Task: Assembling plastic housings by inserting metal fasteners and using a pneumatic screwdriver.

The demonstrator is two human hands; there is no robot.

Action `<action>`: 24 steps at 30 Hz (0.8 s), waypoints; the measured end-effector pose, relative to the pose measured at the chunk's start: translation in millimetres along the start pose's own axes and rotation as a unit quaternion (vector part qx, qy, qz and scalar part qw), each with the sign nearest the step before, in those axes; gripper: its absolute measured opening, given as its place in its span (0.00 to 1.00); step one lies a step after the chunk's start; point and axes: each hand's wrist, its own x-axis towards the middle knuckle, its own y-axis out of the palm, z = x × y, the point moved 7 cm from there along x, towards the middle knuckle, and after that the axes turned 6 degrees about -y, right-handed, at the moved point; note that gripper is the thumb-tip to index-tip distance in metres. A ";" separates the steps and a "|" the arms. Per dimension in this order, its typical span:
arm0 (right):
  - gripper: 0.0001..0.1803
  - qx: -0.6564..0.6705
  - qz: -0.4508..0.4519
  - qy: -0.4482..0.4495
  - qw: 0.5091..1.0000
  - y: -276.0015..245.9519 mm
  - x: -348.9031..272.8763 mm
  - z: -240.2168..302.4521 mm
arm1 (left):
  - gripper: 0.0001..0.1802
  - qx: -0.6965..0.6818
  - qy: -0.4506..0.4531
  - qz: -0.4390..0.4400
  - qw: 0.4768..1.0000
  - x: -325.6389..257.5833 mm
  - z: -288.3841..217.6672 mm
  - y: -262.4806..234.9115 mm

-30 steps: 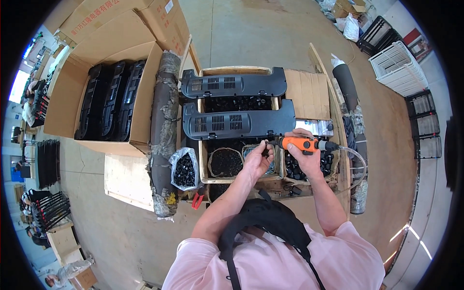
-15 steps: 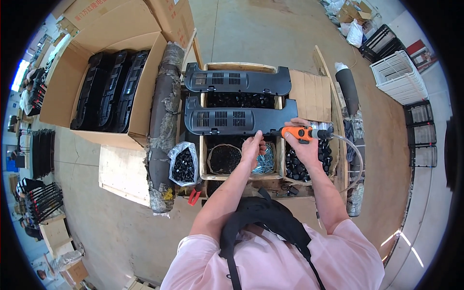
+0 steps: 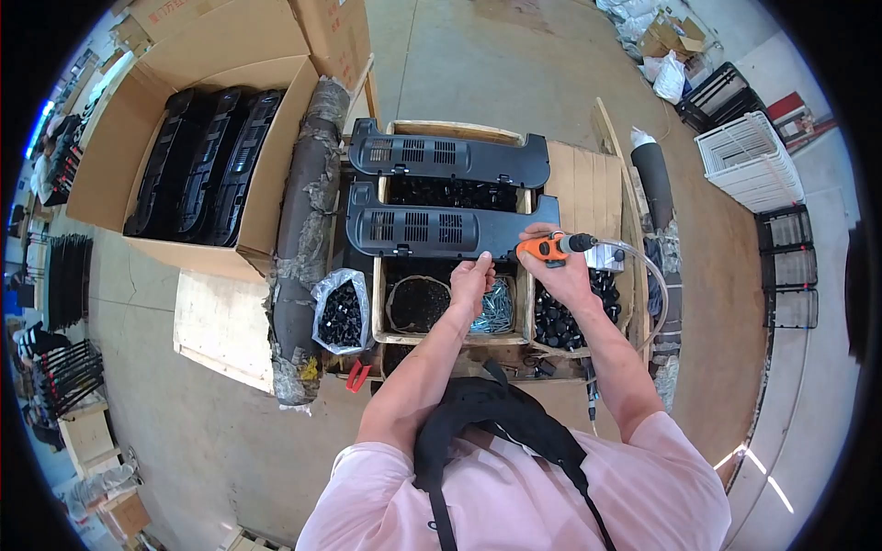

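My right hand grips an orange pneumatic screwdriver with a clear hose trailing right. Its tip points at the right end of a black vented plastic panel lying across a wooden crate. My left hand is pinched shut just below that panel's front edge, above a compartment of silvery screws; whether it holds a screw cannot be made out. A second, similar black panel lies behind the first.
The crate holds small black parts and a round bin of black pieces. A plastic bag of black parts stands at its left beside a wrapped roll. A large cardboard box of black panels is further left. White crates stand at right.
Both hands have risen from the crate compartments toward the near panel's front edge; the screwdriver has moved left to the panel's right end.
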 end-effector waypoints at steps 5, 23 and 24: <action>0.20 0.001 0.014 -0.007 1.000 -0.3 -2.6 -5.6 | 0.16 0.012 0.003 0.003 1.000 -1.2 3.4 -0.4; 0.27 0.146 -0.054 -0.044 0.987 -15.8 -14.6 25.0 | 0.10 -0.066 -0.044 0.137 0.987 -22.4 -0.9 -19.3; 0.27 0.174 -0.057 -0.053 0.982 -7.9 -18.8 23.9 | 0.11 -0.064 -0.058 0.163 0.983 -20.6 5.9 -39.6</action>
